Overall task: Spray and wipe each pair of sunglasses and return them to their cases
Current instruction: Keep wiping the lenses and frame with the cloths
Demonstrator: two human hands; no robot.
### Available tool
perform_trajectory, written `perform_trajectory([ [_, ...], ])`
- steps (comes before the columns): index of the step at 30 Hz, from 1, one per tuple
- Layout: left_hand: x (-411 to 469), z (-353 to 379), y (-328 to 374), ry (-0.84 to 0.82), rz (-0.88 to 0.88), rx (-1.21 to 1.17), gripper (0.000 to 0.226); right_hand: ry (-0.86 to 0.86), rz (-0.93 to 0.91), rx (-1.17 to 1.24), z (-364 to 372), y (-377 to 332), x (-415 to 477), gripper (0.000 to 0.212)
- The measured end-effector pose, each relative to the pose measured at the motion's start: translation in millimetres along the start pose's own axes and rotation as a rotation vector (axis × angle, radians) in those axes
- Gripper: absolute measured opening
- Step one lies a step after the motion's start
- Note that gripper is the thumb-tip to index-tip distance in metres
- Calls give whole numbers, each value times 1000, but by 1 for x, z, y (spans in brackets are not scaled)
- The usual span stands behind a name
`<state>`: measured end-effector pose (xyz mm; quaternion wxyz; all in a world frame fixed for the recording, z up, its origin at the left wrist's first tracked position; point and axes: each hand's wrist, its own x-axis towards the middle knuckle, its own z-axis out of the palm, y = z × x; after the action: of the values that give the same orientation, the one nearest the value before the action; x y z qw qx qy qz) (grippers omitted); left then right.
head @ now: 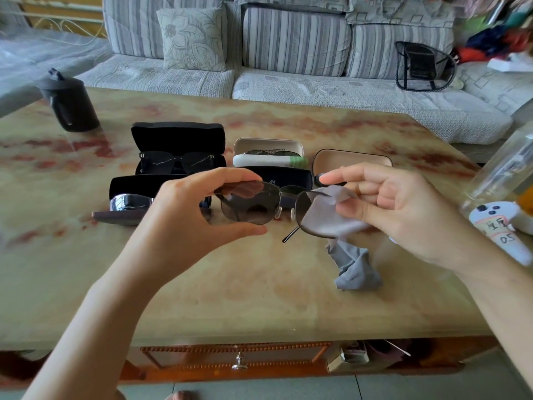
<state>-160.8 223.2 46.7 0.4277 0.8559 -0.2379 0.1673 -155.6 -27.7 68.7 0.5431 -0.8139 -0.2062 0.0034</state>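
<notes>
We should rub the lens in small circles with light pressure, steadying the frame by its rim. Our left grip (184,215) pinches the sunglasses (248,206) by one lens edge above the table (230,284); our right grip (398,209) pinches the cloth (328,219) against the other lens.
</notes>
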Motion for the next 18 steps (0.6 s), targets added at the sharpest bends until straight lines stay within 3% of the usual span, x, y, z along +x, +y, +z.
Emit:
perform_trajectory([
  [3, 0, -1, -3, -16, -6, -16, 57, 56, -29, 2, 2, 2, 3, 20],
  [7, 0, -3, -9, -26, -12, -42, 55, 332, -63, 14, -8, 12, 11, 24],
  [9, 0, -4, -11, -23, -10, -38, 55, 380, -24, -55, -16, 22, 15, 26],
  [16, 1, -7, -15, 58, -58, -110, 56, -15, 284, -314, -11, 60, 10, 29],
  [18, 1, -6, -14, 63, -67, -139, 56, -41, 299, -297, -8, 63, 7, 26],
])
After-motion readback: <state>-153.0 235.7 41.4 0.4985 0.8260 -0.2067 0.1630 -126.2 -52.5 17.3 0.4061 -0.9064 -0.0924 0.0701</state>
